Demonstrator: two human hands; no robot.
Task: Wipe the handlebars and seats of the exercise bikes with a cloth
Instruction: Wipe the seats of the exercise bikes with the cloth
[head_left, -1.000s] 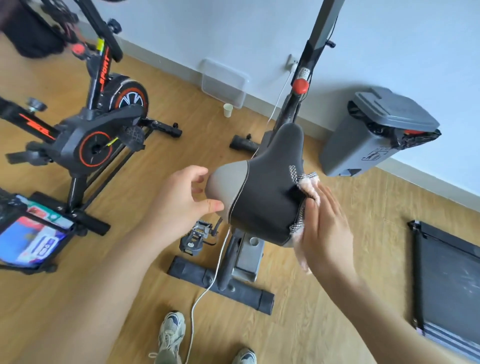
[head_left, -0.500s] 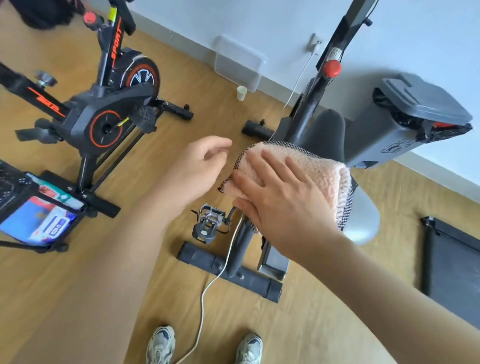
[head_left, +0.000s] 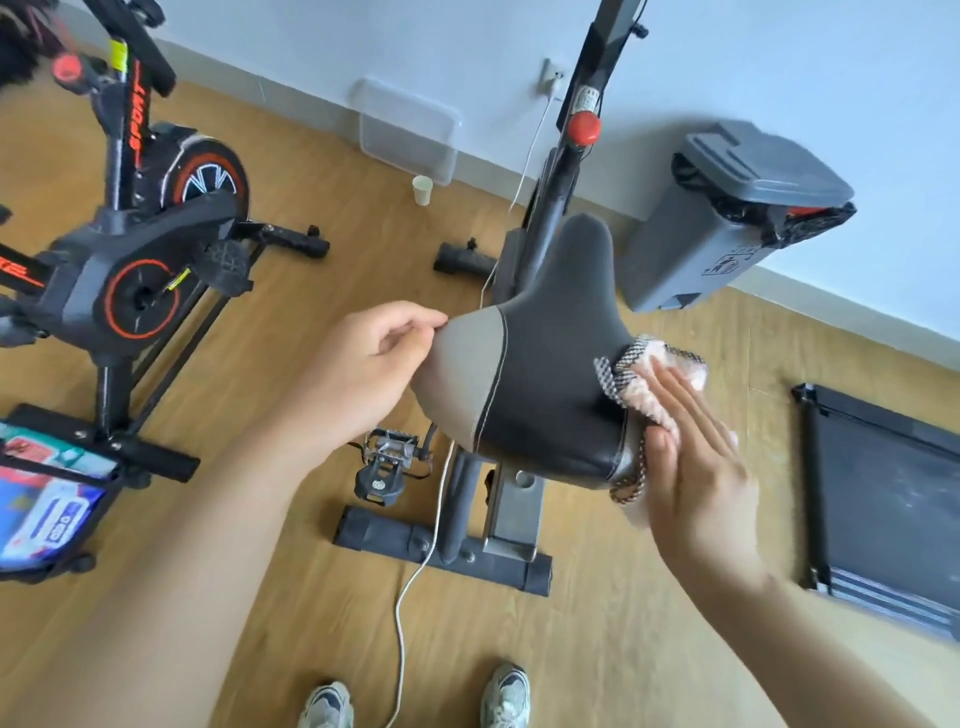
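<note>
Brown wooden plank floor (head_left: 597, 623) below, with the black exercise bike frame (head_left: 563, 218) standing on it near the pale wall. Black and orange second exercise bike (head_left: 140, 244) parked at the floor's left edge, well apart from the first. Grey plastic bin with a lid (head_left: 727, 218) leaning at the wall, near the floor's right edge. Smooth black and grey padded bike seat (head_left: 540, 374) up on its post, long way running toward the wall, thin nose pointing at the wall, wide back end toward the feet. Left hand (head_left: 363, 374) loosely curled, fingertips touching the grey left side of the seat, holding nothing. Right hand (head_left: 691, 447) flat and spread wide, pressing the fluffy pink cloth with a checked black and white edge (head_left: 649, 384) against the right side of the seat. Cloth soft and bunched, hanging down past the seat's back corner. Small white paper cup (head_left: 422, 190) upright on the floor by the wall.
</note>
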